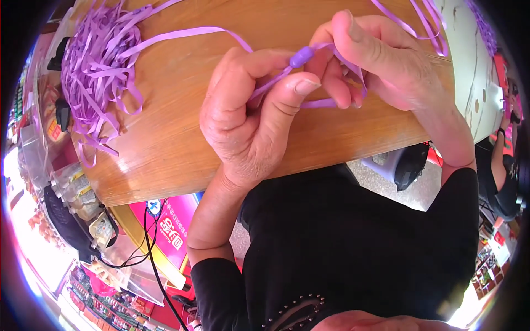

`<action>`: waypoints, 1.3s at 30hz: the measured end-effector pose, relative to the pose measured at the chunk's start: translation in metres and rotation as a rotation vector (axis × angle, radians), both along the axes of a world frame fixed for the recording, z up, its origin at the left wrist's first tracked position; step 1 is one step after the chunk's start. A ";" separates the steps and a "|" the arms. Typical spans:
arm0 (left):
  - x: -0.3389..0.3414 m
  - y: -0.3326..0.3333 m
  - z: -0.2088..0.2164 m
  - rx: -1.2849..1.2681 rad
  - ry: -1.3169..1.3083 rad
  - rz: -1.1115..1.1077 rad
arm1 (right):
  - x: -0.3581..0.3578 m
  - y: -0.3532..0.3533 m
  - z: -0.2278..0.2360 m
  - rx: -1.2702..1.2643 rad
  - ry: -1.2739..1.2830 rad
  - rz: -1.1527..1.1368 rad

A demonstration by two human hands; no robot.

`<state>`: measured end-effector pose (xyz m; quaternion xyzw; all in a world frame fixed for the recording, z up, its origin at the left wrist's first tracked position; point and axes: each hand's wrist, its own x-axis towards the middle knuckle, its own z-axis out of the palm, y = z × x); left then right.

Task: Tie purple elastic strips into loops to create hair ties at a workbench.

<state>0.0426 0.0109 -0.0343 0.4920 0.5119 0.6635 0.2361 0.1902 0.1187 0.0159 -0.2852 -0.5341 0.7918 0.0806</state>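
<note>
A small purple plastic bead [301, 57] sits on a narrow purple ribbon [193, 32] between my two hands. My left hand [243, 110] is closed, with thumb and index finger on the ribbon just beside the bead. On the bead's other side, my right hand [392, 63] has its fingers curled around the ribbon, which bends down past them in a loop. Part of the ribbon is hidden behind my left thumb and fingers. One length trails away toward a tangled pile of purple ribbons [102, 69] at the table's far left.
Both hands are above a brown wooden table [182, 88]. More purple ribbon [436, 36] hangs at the far right, near a white surface [477, 83]. Left of the table's near corner lies a black bag [66, 220]; a black cable [152, 259] runs down below the edge. Another person's arm [498, 160] shows at right.
</note>
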 end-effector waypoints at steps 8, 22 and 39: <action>-0.005 0.005 0.003 -0.038 0.140 0.006 | 0.005 0.017 -0.010 0.228 0.069 0.039; -0.005 -0.003 0.012 -0.179 -0.094 -0.058 | 0.112 0.056 0.048 0.545 0.394 -0.500; -0.026 0.016 0.014 0.075 0.545 0.053 | 0.035 0.190 0.033 1.359 -0.259 -0.455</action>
